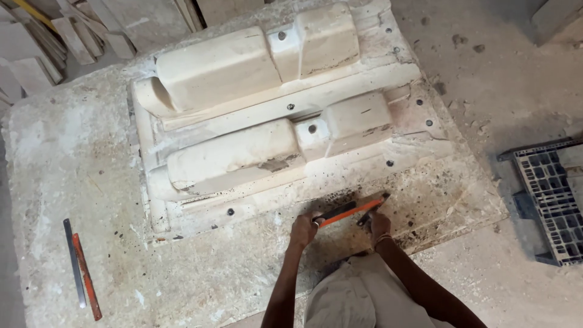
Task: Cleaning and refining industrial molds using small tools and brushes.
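Your left hand (pixel 302 229) and right hand (pixel 379 225) each close on an end of the orange saw (pixel 347 212), bracing it flat against the white mould's (pixel 267 115) edge on the surface (pixel 73 158).

The big moulded form (pixel 267 115) looks like matt, chalky plaster, smooth on its humps and chipped at the edges. The slab (pixel 79 158) under it is rough and dusty. The orange tool (pixel 349 212) seems painted metal, as do the strips (pixel 82 267) near the slab's left edge. The crate (pixel 549 194) looks like dull plastic.
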